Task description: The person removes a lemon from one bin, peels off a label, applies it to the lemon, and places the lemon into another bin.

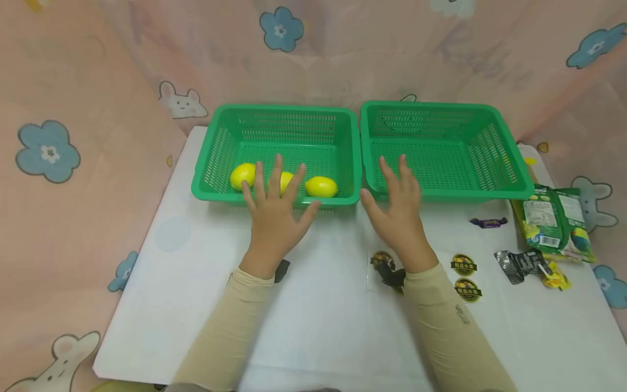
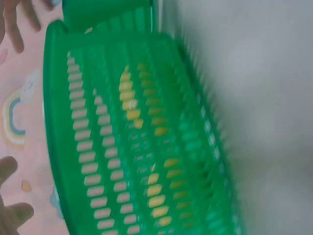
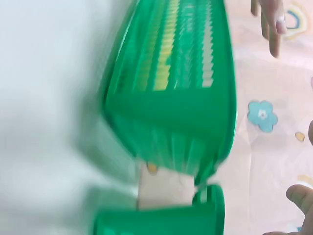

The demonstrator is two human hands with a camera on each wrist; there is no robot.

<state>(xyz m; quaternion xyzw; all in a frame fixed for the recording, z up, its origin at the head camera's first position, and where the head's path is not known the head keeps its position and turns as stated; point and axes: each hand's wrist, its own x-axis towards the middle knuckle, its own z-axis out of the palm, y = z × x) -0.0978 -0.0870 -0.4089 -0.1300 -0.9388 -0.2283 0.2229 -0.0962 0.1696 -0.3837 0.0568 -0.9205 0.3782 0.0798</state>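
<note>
A white, smooth-looking surface point(image 1: 333, 326) stood in a corner enclosed by pale pink printed fabric point(image 1: 117, 218), patterned with blue five-petalled flowers and white cartoon mice. Soft folds ran through the fabric at the left and right.

Two rectangular green plastic baskets sat side by side at the far edge, their walls and floors pierced with rows of slots. Along the front of the left basket point(image 1: 289, 110) lay three glossy yellow lemons: one at the left point(image 1: 241, 175), one in the middle point(image 1: 286, 182) partly hidden by fingers, and one at the right point(image 1: 321, 187). In both wrist views yellow showed through the slots.

The left hand point(image 1: 276, 223) was held over that basket's front rim, its fingers spread and holding nothing. The right hand point(image 1: 403, 220) was over the front left part of the right basket point(image 1: 455, 163), its fingers likewise extended, gripping nothing. Beige fitted sleeves point(image 1: 220, 332) covered both forearms.

Near the right sleeve, round black-and-gold stickers point(image 1: 463, 265) lay flat. Farther right were a twisted purple-wrapped sweet point(image 1: 489, 223), a shiny green printed packet point(image 1: 555, 220), a crinkled black-and-silver wrapped piece point(image 1: 523, 265) and a small yellow-wrapped sweet point(image 1: 557, 276) touching it.
</note>
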